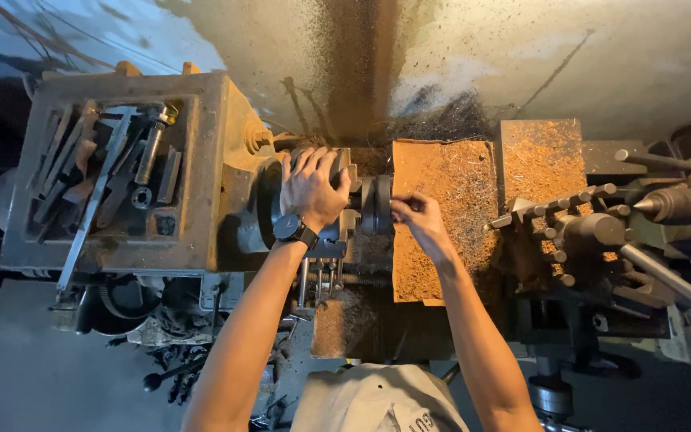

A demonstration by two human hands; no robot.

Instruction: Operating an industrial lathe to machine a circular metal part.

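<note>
I look down on a metal lathe. My left hand, with a black wristwatch on the wrist, is spread over the top of the round dark chuck and grips it. My right hand pinches the face of a dark round workpiece held in the chuck; the fingertips rest on its right edge. The chuck jaws are partly hidden under my left hand.
The headstock top at left forms a tray of cutting tools, wrenches and bars. Orange-brown boards strewn with metal shavings lie over the bed. The tool post with bolts and the pointed tailstock centre stand at right.
</note>
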